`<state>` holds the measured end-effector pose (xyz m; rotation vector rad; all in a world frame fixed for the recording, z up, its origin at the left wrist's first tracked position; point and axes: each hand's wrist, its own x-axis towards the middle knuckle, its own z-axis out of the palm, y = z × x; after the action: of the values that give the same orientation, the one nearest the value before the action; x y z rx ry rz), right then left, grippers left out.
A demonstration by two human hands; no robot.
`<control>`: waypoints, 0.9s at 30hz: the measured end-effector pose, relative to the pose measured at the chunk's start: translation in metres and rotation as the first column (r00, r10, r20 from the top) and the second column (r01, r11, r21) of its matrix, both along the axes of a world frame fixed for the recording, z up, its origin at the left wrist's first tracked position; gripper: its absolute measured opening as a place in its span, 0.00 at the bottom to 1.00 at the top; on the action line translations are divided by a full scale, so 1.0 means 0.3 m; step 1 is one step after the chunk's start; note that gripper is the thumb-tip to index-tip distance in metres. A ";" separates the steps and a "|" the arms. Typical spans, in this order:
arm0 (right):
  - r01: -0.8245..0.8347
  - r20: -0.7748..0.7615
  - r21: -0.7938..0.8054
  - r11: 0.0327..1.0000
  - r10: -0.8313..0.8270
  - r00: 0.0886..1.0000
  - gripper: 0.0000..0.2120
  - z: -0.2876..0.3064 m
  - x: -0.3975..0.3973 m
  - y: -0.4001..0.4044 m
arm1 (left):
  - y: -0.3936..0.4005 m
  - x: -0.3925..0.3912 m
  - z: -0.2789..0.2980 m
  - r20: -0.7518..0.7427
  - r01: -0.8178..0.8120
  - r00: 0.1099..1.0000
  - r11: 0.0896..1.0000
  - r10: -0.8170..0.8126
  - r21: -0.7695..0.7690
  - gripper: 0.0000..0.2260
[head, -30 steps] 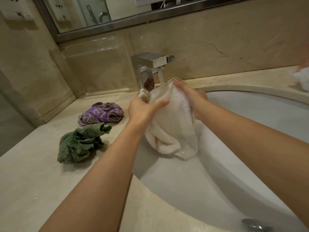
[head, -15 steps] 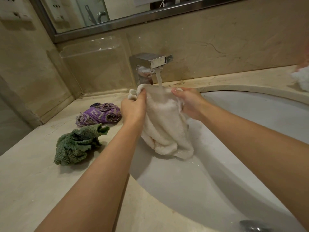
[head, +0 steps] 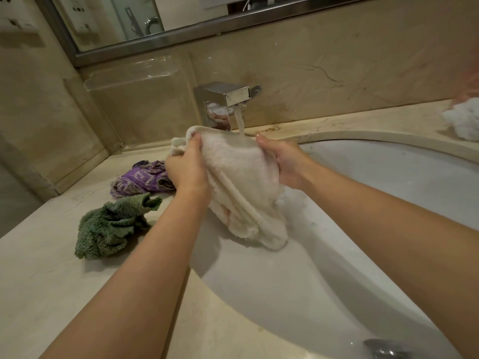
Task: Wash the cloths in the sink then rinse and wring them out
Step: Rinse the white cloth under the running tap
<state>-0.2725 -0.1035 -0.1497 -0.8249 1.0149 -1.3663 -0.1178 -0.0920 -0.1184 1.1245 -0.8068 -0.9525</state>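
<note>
Green cloth (head: 111,226): crumpled on the table (head: 39,268), at 9 o'clock of the sink (head: 363,229).
Purple cloth (head: 141,178): bunched at 12 o'clock of the green one.
Left hand (head: 186,167): grips the white cloth (head: 241,182) at its top left.
White cloth: held over the sink, under the tap (head: 225,99) stream.
Right hand (head: 282,161): grips the white cloth's right side.

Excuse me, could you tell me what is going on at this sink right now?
A person is rinsing a white cloth under the running tap, over the sink. The left hand grips its left edge and the right hand its right edge, with the rest hanging down into the basin. A green cloth and a purple cloth lie crumpled on the counter to the left.
</note>
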 end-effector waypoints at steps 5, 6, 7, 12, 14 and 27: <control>0.013 0.048 0.003 1.000 -0.013 0.999 0.14 0.005 0.030 0.001 | 0.003 0.008 0.009 -0.157 -0.091 0.984 0.996 0.089 -0.002 0.09; 0.029 0.034 -0.007 1.000 -0.029 0.999 0.14 0.004 0.040 -0.006 | 0.003 0.011 0.011 -0.196 -0.104 0.975 0.995 0.103 0.001 0.09; 0.031 0.008 -0.019 0.999 -0.031 0.999 0.13 0.004 0.051 -0.008 | 0.002 0.015 0.012 -0.231 -0.115 0.966 0.993 0.112 0.002 0.08; 0.087 -0.180 -0.062 0.994 -0.097 0.979 0.13 0.008 0.074 -0.011 | 0.002 0.018 0.016 -0.296 -0.125 0.948 0.992 0.120 0.004 0.08; 0.109 -0.225 -0.066 0.992 -0.121 0.967 0.14 0.005 0.069 -0.015 | -0.001 0.019 0.013 -0.300 -0.110 0.948 0.994 0.107 0.005 0.08; -0.345 -0.275 -0.014 0.938 0.328 0.904 0.45 -0.035 0.033 -0.022 | -0.042 0.041 -0.007 -0.349 0.238 0.901 0.967 -0.256 -0.094 0.16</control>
<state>-0.2627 -0.1102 -0.1602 -1.1988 0.9832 -1.0095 -0.1056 -0.1045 -0.1204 0.7807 -0.6759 -1.3011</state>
